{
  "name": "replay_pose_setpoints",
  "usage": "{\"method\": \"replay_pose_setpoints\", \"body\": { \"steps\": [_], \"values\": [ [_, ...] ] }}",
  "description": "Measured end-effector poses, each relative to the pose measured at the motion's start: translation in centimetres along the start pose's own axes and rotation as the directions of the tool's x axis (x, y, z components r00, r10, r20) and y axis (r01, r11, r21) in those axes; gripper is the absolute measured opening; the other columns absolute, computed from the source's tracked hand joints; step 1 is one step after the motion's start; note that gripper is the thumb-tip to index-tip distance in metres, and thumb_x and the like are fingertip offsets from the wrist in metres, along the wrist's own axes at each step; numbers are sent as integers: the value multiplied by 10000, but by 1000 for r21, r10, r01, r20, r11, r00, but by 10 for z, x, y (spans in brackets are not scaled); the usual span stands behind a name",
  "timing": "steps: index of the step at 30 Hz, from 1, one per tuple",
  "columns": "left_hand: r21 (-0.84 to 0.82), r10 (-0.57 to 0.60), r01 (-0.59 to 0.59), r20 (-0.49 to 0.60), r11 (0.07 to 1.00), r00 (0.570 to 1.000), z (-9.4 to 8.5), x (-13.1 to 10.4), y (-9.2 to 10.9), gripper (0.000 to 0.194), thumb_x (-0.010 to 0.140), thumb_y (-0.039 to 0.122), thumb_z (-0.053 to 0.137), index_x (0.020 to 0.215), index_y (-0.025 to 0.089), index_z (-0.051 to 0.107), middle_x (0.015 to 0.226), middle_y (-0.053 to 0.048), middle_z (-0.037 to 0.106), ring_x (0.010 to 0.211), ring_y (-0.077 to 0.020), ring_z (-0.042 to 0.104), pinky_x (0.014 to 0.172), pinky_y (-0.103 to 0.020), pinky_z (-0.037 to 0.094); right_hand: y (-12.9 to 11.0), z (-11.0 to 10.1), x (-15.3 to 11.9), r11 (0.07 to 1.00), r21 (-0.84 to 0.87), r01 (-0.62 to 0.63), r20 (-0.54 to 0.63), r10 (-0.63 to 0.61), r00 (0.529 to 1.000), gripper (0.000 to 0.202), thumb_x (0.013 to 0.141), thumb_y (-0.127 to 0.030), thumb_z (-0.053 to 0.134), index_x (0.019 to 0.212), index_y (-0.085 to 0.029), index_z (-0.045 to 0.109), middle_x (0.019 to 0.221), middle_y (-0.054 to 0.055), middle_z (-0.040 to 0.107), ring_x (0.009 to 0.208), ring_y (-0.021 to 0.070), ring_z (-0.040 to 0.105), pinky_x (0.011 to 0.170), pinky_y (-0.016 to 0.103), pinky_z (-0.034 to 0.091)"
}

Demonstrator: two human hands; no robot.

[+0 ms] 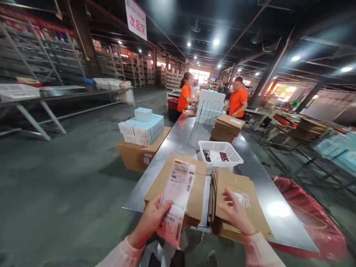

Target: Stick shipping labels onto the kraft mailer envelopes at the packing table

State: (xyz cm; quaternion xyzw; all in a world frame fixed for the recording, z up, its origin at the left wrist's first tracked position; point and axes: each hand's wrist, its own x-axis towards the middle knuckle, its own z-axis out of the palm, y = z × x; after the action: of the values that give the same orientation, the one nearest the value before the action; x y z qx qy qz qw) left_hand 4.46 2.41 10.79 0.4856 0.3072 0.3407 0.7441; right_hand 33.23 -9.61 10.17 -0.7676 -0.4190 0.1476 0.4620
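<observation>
My left hand [155,215] grips a long strip of printed labels [178,193], thumb on top, above the left stack of flat cardboard [155,181]. Over the right stack of folded cardboard [250,211] hovers my right hand [235,209], its fingers apart and slightly blurred, with nothing visible in them. A small pale printed patch shows on the right stack just beside those fingers. Behind both stacks, a white plastic basket [239,160] holds cards and papers.
The metal table [180,139] carries more cardboard [226,128] and stacked white boxes [210,105] farther back, where two people in orange stand. A carton of light-blue boxes [133,157] is at left, red plastic bagging [314,222] at right.
</observation>
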Motion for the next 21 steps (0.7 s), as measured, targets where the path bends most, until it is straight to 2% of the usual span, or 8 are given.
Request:
{"method": "replay_pose_setpoints", "body": {
  "steps": [1, 2, 4, 6, 10, 15, 19, 21],
  "values": [
    [49, 9, -10, 14, 999, 1000, 1, -3, -6, 531, 671, 566, 712, 949, 114, 684, 760, -57, 699, 647, -172, 612, 612, -261, 491, -21, 33, -13, 967, 253, 17, 200, -69, 977, 811, 506, -680, 707, 1151, -196, 609, 1081, 154, 677, 880, 292, 658, 732, 430, 540],
    [99, 30, -32, 27, 995, 999, 3, -5, -11, 510, 693, 567, 693, 920, 109, 693, 751, -61, 695, 669, -178, 613, 627, -261, 488, -40, 65, -27, 902, 432, -19, 309, -128, 942, 823, 506, -685, 721, 1158, -197, 603, 1088, 147, 681, 894, 291, 659, 728, 417, 546],
    [149, 97, -98, 13, 984, 995, 3, -7, -14, 491, 702, 542, 698, 943, 115, 699, 813, -76, 701, 790, -206, 626, 730, -278, 491, -70, 113, -53, 808, 574, -135, 347, -90, 933, 635, 645, -668, 661, 1049, -179, 652, 1034, 137, 711, 911, 284, 667, 790, 419, 539],
    [113, 153, -145, -70, 983, 986, -1, -6, -12, 515, 658, 523, 739, 987, 130, 687, 876, -80, 704, 868, -220, 621, 809, -298, 480, -85, 137, -68, 805, 560, -198, 391, -46, 919, 529, 700, -628, 646, 921, -150, 696, 952, 140, 734, 879, 291, 679, 812, 433, 534],
    [73, 111, -99, -185, 992, 976, -11, 1, -8, 460, 592, 544, 763, 730, 114, 676, 692, -53, 675, 653, -171, 580, 656, -275, 459, -93, 132, -48, 872, 469, -142, 470, -111, 875, 533, 609, -592, 737, 903, -148, 730, 901, 121, 746, 800, 288, 693, 764, 416, 556],
    [105, 137, -112, -282, 988, 950, -6, 6, -24, 494, 610, 611, 706, 631, 127, 610, 591, -9, 591, 582, -131, 496, 601, -251, 405, -103, 122, -13, 949, 315, 15, 449, -163, 878, 413, 663, -558, 705, 857, -196, 756, 879, 87, 753, 788, 272, 696, 739, 376, 562],
    [176, 185, -115, -457, 978, 870, 1, 11, -41, 566, 590, 663, 680, 468, 198, 381, 466, 60, 368, 496, -91, 342, 495, -229, 299, -98, 128, -15, 942, 321, -93, 477, -76, 876, 431, 627, -565, 724, 790, -167, 731, 771, 94, 742, 710, 261, 686, 654, 355, 550],
    [175, 180, -106, -485, 979, 856, -2, 15, -48, 573, 578, 642, 705, 458, 198, 364, 463, 66, 345, 494, -86, 325, 493, -225, 288, -91, 133, -12, 945, 312, -100, 477, -65, 876, 407, 654, -557, 705, 752, -162, 711, 712, 86, 720, 663, 245, 670, 619, 347, 534]
  ]
}}
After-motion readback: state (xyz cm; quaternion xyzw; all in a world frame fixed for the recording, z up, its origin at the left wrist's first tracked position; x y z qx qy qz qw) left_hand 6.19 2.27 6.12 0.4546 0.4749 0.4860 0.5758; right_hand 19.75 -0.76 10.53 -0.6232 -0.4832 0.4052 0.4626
